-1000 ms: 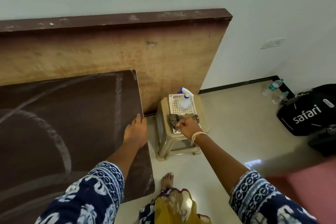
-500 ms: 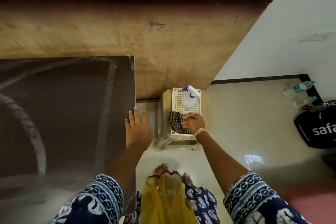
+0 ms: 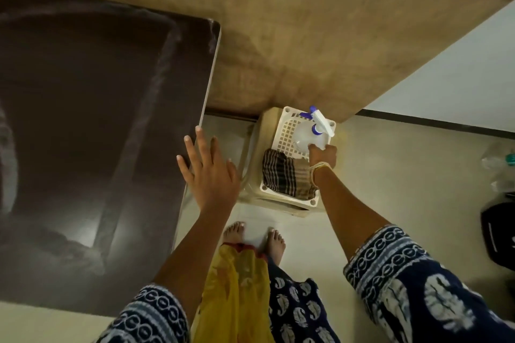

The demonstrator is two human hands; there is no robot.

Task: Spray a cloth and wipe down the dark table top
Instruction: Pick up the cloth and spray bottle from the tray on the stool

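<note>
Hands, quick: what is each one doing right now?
Left hand: open, fingers spread at the dark table top's edge, holding nothing.
Right hand: on the clear plastic spray bottle; grip cannot be told.

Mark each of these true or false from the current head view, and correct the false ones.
1. The right hand reaches the spray bottle in the white basket. True.
2. The checked cloth lies spread on the dark table top. False: it lies folded in the basket.
3. The left hand has straight, spread fingers at the table's edge. True.
4. The basket sits on the floor. False: it sits on a beige stool.
</note>
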